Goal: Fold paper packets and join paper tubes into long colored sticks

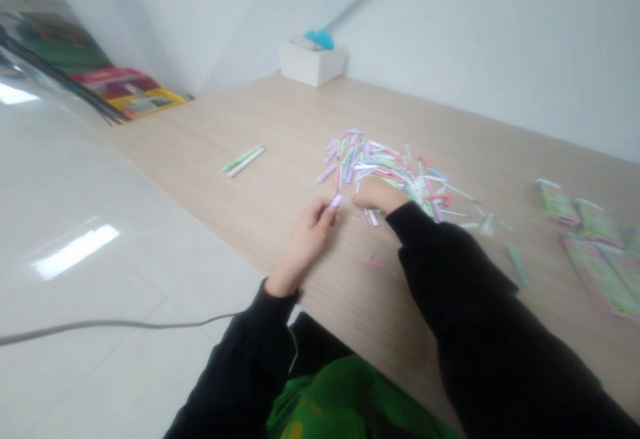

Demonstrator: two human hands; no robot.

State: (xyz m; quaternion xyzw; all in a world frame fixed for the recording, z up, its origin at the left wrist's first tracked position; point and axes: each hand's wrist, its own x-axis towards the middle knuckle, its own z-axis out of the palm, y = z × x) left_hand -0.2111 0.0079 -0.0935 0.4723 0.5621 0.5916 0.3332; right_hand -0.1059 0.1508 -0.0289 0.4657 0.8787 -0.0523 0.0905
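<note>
My left hand (pixel 311 233) is closed, thumb and fingers pinching a small pale purple pen piece (pixel 337 201) that points up and away from me. Just to its right, my right hand (pixel 376 193) reaches into the near side of a loose pile of pen parts (pixel 353 159). Its fingers bend down and are mostly hidden behind the back of the hand, so what they hold, if anything, does not show. Purple, green, white and pink slim pieces make up the pile. Some small pink bits (pixel 376 263) lie nearer to me on the wooden table (pixel 280 115).
Two pens (pixel 245 161), one green and one white, lie side by side at the left. Several green and pink packets (pixel 603 272) are at the right. At the back wall stands a white box (pixel 313 65) with something blue on top. A cable (pixel 125 323) crosses the floor.
</note>
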